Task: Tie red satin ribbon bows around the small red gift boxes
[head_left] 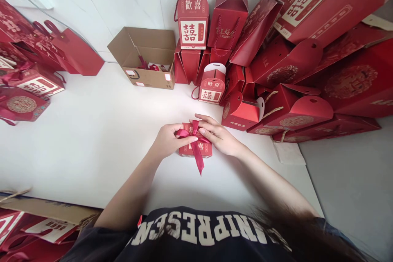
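A small red gift box [195, 151] with gold and white lettering stands on the white table in front of me. Across its top lies a dark red satin ribbon [198, 159], looped at the middle, with one tail hanging over the near side. My left hand [171, 140] pinches a ribbon loop at the box's left, thumb and fingers pressed together. On the right, my right hand [219, 134] rests over the box's edge and ribbon, its fingers bent close around the bow.
An open cardboard box [153, 78] with ribbon pieces inside sits at the back. Many red gift boxes [297, 118] are piled at the right. More red boxes [38, 86] stand at the far left. A carton of red packaging [52, 229] is at the lower left.
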Demonstrator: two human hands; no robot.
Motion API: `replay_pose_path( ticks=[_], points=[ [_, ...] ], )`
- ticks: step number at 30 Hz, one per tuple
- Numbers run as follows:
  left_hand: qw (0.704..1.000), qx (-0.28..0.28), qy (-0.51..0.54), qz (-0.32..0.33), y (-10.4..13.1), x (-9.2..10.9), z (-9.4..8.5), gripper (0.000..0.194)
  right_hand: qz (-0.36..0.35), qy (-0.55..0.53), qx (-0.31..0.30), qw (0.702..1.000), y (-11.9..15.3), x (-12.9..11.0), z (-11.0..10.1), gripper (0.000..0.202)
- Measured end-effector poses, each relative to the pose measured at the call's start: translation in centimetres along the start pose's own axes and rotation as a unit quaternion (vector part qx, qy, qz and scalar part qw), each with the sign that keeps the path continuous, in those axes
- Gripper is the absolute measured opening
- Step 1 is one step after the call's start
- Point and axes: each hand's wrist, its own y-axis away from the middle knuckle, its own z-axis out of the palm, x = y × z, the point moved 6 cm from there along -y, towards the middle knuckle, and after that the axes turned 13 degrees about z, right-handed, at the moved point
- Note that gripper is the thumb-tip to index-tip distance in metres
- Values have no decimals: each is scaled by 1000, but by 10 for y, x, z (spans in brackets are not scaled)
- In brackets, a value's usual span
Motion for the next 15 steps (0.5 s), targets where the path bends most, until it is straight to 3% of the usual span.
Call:
replay_pose_path(
  ticks=[4,8,15],
  points=[
    [996,-29,86,-19,0,-2,1,40,-20,-44,70,996,2,-2,-14,25],
    [995,-24,102,-6,-1,0,1,35,-47,-56,138,988,7,-8,-26,23],
    [998,43,-7,39,1,2,-1,33,-131,163,108,972,18,-34,-13,30]
  ],
)
